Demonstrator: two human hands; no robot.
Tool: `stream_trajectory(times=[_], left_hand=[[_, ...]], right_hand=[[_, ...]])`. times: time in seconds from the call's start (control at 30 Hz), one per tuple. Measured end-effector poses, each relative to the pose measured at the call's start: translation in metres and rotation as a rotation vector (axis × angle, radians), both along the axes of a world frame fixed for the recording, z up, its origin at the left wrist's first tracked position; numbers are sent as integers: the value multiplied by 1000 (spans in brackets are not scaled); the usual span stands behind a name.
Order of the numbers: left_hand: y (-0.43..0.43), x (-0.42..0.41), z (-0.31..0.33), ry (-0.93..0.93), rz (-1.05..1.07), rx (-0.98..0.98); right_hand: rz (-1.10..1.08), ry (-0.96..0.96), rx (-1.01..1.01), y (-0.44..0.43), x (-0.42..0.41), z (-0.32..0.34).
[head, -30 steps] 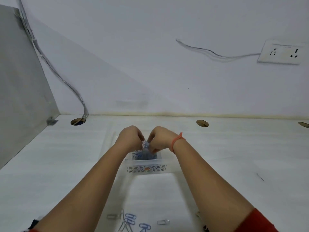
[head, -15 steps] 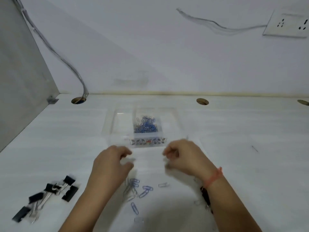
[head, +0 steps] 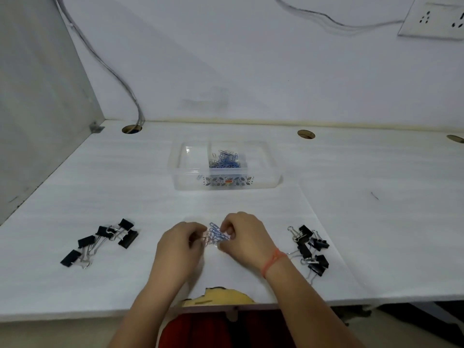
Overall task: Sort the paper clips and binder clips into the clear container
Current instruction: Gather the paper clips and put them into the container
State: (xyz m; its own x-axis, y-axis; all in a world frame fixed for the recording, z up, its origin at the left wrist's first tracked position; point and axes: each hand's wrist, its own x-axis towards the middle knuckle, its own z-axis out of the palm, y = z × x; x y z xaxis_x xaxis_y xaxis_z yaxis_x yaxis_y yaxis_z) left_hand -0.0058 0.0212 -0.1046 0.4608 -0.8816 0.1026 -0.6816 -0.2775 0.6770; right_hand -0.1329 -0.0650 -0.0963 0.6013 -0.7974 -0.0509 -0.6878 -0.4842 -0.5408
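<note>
Half a second before, the two hands had been apart over scattered paper clips; now they had drawn together, and the loose clips had been gathered into one small bunch between them. The view had also tipped down, bringing a right-hand group of binder clips into sight.

The left hand (head: 179,243) was curled nearly closed, its fingertips pinching the left edge of the bunch of blue paper clips (head: 216,234). The right hand (head: 244,236), wearing an orange thread at the wrist, was likewise curled, fingertips pressed on the right side of the same bunch, which lay at the near middle of the white table (head: 351,197).

Farther off, in the middle, stood the clear container (head: 263,179), a shallow rounded plastic box with a floral strip on its near wall; a heap of thin blue wire clips (head: 224,160) lay in its middle compartment. Black binder clips with silvery wire handles lay in two groups: one at near left (head: 100,241), one at near right (head: 310,248), just beside the right wrist.
</note>
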Motion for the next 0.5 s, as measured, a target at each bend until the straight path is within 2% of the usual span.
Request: stream_trajectory(times=[0.07,0.2,0.3,0.5], left_hand=[[4,9,5,-17,-45,34],[-3,18,12,-83,-177,313],[-20,17,15,-103,-189,316],[-42,17,19,-36,-267,280]], right_hand=[[8,-10,12,-5,-5,0],[65,64,59,-12,-4,4],[119,50,38,-15,10,5],[80,1,10,-20,15,5]])
